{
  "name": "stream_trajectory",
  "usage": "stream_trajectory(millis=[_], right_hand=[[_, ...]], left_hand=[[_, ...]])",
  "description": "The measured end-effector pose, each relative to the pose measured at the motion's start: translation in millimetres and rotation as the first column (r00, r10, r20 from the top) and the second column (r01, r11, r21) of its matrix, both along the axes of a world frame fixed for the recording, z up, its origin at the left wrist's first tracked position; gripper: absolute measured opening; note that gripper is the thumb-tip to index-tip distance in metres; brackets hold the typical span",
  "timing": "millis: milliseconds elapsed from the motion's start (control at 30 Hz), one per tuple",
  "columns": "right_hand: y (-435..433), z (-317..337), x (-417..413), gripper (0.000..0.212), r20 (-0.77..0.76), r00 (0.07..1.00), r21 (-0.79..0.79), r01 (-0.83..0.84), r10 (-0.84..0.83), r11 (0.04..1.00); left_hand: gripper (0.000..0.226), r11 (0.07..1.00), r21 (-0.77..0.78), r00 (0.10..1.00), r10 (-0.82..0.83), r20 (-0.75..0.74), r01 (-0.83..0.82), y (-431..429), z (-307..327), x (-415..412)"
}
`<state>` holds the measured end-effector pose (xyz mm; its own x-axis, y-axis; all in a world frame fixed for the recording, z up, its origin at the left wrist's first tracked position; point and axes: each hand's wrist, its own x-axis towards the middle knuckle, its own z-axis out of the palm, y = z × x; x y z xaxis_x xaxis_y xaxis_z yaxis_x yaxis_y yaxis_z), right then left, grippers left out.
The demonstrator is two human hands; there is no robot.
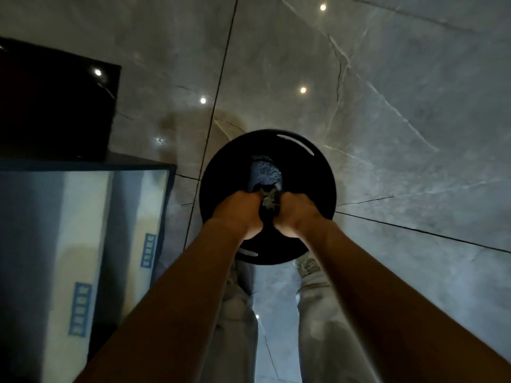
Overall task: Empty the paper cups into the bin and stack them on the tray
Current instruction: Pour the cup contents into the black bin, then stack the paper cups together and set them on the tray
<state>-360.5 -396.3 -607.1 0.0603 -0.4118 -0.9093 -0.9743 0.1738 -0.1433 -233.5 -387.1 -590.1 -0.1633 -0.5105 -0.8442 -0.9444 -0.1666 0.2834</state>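
Both hands, left hand [240, 214] and right hand [297, 214], clamped together on something crumpled | over round black bin [312, 186] on grey marble floor [387, 106] | emptying underway, I'd judge | paper cups, tray unseen; stacking left

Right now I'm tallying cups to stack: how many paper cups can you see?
1 for sure: a crumpled paper cup over the black bin, gripped by both hands. Any others may be hidden.

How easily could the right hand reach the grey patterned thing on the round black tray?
Probably yes: the right hand is over the round black tray beside the grey patterned thing, nothing between them.
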Motion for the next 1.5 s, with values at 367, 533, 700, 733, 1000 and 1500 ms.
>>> stream_trajectory(millis=[367,533,700,733,1000,1500], right_hand=[[-4,181,-20,0.060,0.111,0.993,-0.004,-0.045,0.045,0.999],[6,280,-35,0.075,0.037,0.992,-0.007,-0.117,0.117,0.993],[27,375,-51,0.080,0.006,0.978,-0.001,-0.208,0.208,0.978],[32,391,-54,0.079,0.005,0.973,-0.003,-0.229,0.229,0.973],[69,480,-91,0.084,0.069,0.936,-0.013,-0.344,0.344,0.939],[124,530,-126,0.078,0.139,0.901,0.174,-0.430,0.410,0.886]], left_hand=[[0.040,0.992,-0.033,0.993,0.119,-0.012,-0.120,26,172,5],[0.037,0.958,-0.059,0.960,0.279,-0.025,-0.280,59,263,11],[0.021,0.905,-0.073,0.907,0.413,-0.082,-0.419,100,358,14],[0.023,0.897,-0.064,0.898,0.432,-0.085,-0.438,109,375,13],[0.035,0.769,-0.069,0.772,0.635,-0.041,-0.636,193,476,-14],[0.032,0.320,0.011,0.319,0.946,-0.054,-0.947,297,535,-38]])
